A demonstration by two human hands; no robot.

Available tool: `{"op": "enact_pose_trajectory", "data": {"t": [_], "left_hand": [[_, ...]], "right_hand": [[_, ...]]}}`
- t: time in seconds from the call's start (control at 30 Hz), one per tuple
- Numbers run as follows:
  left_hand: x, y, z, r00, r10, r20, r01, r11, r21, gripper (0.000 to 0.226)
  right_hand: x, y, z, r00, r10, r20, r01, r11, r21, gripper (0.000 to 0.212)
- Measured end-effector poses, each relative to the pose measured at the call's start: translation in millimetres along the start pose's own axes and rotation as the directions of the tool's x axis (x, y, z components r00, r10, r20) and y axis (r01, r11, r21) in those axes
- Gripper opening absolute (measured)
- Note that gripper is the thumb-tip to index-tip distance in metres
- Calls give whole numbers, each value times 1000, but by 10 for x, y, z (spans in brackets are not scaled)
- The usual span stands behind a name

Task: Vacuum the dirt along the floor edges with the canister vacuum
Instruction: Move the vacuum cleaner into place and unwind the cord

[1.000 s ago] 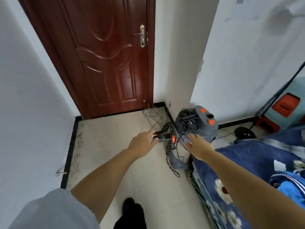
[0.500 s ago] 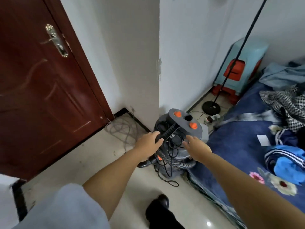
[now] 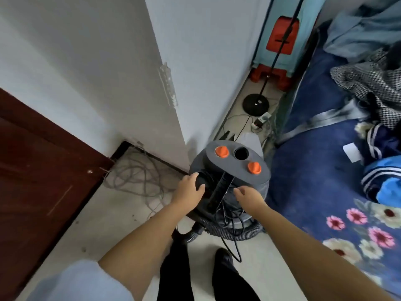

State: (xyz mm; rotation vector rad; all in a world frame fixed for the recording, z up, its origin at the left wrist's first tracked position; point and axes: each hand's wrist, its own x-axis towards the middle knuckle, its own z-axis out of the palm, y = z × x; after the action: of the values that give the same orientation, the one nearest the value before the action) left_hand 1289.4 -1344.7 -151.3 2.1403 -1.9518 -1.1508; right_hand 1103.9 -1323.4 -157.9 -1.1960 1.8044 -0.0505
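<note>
1. Standing over the canister vacuum (image 3: 234, 170), which sits on the floor against the wall corner with the blue bed (image 3: 314, 170) just to its right, I judge that I am at the very start: getting the machine ready, with no vacuuming of the edges begun.
2. My next move, as I see it, calls for freeing the ribbed hose (image 3: 230, 232) that loops round the near side of the base, and the black power cord (image 3: 227, 213) tangled over it, before I can pull the vacuum away from the wall.
3. My left hand (image 3: 188, 190) is curled over a black rounded part on the left of the vacuum's top, fingers wrapped partway round it; I read that as a grip.
4. My right hand (image 3: 249, 197) hovers at the near right of the top with fingers loosely spread. I cannot tell whether the fingertips touch the vacuum; it holds nothing.
</note>
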Motion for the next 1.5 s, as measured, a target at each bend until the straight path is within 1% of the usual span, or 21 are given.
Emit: {"op": "enact_pose_trajectory", "data": {"t": [0.07, 0.13, 0.2, 0.27, 0.3, 0.37, 0.47, 0.6, 0.8, 0.93, 1.03, 1.17, 1.3, 1.37, 1.43, 1.5], "left_hand": [[317, -152, 151, 1000, 14, 9, -14, 1000, 24, 58], [593, -317, 307, 1000, 11, 24, -12, 999, 38, 66], [821, -450, 444, 998, -21, 59, 20, 1000, 19, 75], [1009, -526, 545, 986, -71, 148, 76, 997, -32, 82], [1089, -549, 579, 977, -92, 192, 108, 991, -74, 85], [1255, -605, 624, 967, -102, 231, 143, 976, -167, 88], [1472, -709, 659, 966, -99, 239, 161, 952, -258, 91], [1534, -762, 734, 968, -112, 225, 183, 929, -323, 85], [1374, -906, 850, 974, -108, 200, 181, 900, -396, 84], [1090, -1041, 1013, 980, -126, 154, 183, 872, -453, 84], [834, -1159, 1205, 978, -154, 139, 204, 839, -504, 86], [404, -1212, 1404, 970, -223, 95, 238, 797, -555, 85], [-24, -1271, 1579, 957, -289, 37, 258, 779, -571, 81], [-248, -1307, 1669, 945, -324, 33, 281, 758, -589, 81], [-432, -1361, 1770, 932, -360, 37, 304, 722, -622, 82], [-598, -1420, 1847, 918, -394, 47, 329, 688, -648, 81]], "right_hand": [[197, 61, 230, 995, 94, -33, -85, 971, 225, 35], [356, 87, 494, 980, 188, -66, -144, 896, 419, 39], [504, 52, 693, 961, 267, -76, -188, 827, 530, 42], [632, -8, 776, 942, 323, -94, -209, 780, 590, 42], [682, -30, 778, 934, 340, -112, -208, 769, 604, 46], [760, -66, 748, 925, 354, -140, -209, 780, 589, 50], [864, -41, 760, 926, 337, -169, -214, 838, 502, 45], [904, -60, 789, 913, 364, -183, -249, 854, 457, 47], [788, -49, 928, 918, 351, -187, -227, 848, 480, 44], [599, 33, 1029, 921, 345, -182, -235, 863, 446, 47], [424, 155, 1082, 939, 307, -157, -225, 891, 395, 46], [200, 322, 1147, 966, 234, -113, -188, 928, 321, 45], [-29, 454, 1254, 974, 212, -78, -181, 939, 291, 47], [-147, 528, 1311, 977, 210, -38, -190, 937, 295, 42], [-268, 587, 1376, 979, 200, -32, -182, 938, 294, 39], [-372, 640, 1462, 983, 182, -24, -167, 943, 289, 42]]}}
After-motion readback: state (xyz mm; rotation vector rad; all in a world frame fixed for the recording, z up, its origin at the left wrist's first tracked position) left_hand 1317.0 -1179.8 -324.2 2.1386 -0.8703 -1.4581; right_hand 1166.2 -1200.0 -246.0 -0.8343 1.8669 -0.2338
